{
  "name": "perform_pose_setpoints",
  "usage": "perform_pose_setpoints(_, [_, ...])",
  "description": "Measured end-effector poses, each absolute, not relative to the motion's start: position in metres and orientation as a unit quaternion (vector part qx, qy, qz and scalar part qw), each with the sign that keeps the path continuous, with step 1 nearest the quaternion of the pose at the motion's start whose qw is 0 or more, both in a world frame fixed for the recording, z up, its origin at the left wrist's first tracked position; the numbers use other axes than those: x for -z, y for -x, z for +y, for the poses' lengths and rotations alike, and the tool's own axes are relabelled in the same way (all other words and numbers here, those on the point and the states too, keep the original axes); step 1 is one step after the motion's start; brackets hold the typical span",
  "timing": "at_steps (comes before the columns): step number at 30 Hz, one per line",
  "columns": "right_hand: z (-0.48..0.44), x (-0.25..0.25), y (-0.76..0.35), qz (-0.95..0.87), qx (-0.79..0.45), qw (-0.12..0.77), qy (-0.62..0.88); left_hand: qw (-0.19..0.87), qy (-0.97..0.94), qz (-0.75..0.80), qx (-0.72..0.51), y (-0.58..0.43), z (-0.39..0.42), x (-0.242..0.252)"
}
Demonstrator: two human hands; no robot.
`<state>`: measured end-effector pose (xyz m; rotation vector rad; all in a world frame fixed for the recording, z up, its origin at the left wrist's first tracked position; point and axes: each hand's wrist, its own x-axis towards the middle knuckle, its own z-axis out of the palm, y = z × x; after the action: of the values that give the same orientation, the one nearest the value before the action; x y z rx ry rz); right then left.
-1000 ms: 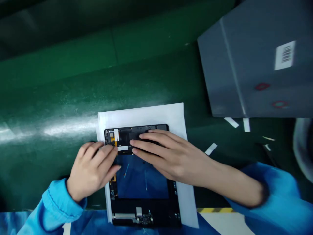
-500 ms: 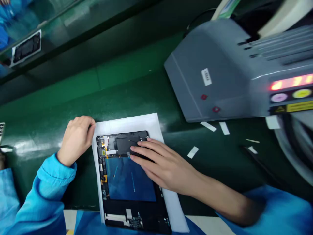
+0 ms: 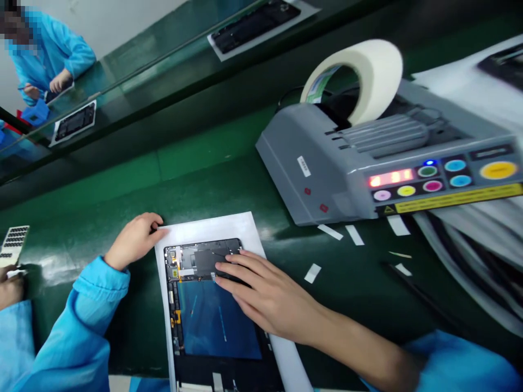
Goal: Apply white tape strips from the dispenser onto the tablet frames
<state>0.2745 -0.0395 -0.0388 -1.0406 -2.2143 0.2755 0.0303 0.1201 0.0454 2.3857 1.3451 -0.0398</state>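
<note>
An opened tablet, its inner boards and dark blue battery area showing, lies on a white sheet on the green bench. My right hand rests flat across the tablet's upper right part, fingers stretched and slightly spread, holding nothing. At the sheet's upper left corner is my left hand, fingers curled and thumb against the corner, pinching it. The lower end of the tablet falls outside the picture.
A grey tape dispenser with a roll of cream tape stands at right. Cut strips lie before it. Tablets on sheets sit on the raised ledge behind. At left, another person's hand is near a label card.
The view has shifted, bringing more of the dispenser and a person across the bench into sight. My left thumb now reaches over the sheet's corner. My right hand stays on the tablet.
</note>
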Motion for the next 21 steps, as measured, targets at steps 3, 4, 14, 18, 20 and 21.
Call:
perform_pose_setpoints(3, [-0.039, 0.038, -0.274, -0.846, -0.101, 0.336, 0.401, 0.248, -0.848, 0.468, -0.009, -0.031, 0.117, -0.047])
perform_pose_setpoints(4, [-0.039, 0.038, -0.274, -0.845, -0.099, 0.337, 0.403, 0.254, -0.843, 0.473, -0.032, -0.033, 0.112, -0.048])
perform_pose_setpoints(14, [-0.041, 0.040, -0.273, -0.839, -0.091, 0.350, 0.408, 0.460, -0.730, 0.481, -0.155, -0.016, 0.051, -0.028])
perform_pose_setpoints(18, [-0.041, 0.041, -0.276, -0.847, -0.083, 0.356, 0.386, 0.486, -0.719, 0.455, -0.199, -0.006, 0.032, -0.031])
perform_pose_setpoints(20, [-0.040, 0.042, -0.276, -0.842, -0.077, 0.361, 0.393, 0.527, -0.707, 0.418, -0.218, -0.012, 0.022, -0.031])
perform_pose_setpoints(21, [-0.039, 0.041, -0.275, -0.840, -0.072, 0.362, 0.398, 0.559, -0.693, 0.397, -0.223, -0.017, 0.018, -0.030])
